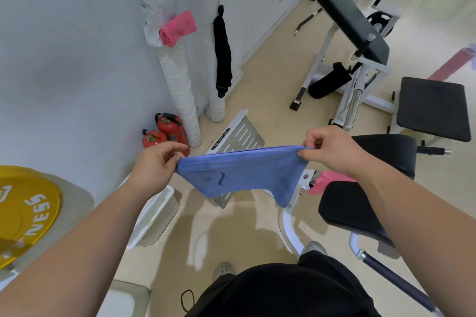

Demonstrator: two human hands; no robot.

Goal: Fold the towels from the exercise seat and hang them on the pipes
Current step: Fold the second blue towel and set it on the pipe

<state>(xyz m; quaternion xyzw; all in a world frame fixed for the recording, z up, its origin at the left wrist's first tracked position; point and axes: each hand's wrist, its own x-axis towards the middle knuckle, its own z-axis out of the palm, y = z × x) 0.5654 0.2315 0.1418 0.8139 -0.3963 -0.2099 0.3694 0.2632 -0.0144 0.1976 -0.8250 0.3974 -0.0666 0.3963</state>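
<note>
I hold a blue towel (239,175) stretched between both hands in front of me. My left hand (157,162) pinches its left top corner and my right hand (332,149) pinches its right top corner; the cloth sags below. A pink towel (327,181) lies on the black exercise seat (347,208), partly hidden by my right forearm. On the white wrapped pipes by the wall, a folded pink towel (177,28) rests on the left pipe (180,90) and a black towel (222,56) hangs from the right pipe (216,103).
Two red fire extinguishers (164,131) stand at the left pipe's foot. A slotted metal footplate (244,134) lies beyond the towel. A yellow weight plate (23,211) sits at left, a white bin (157,216) beside it. Benches with black pads (435,108) stand at right.
</note>
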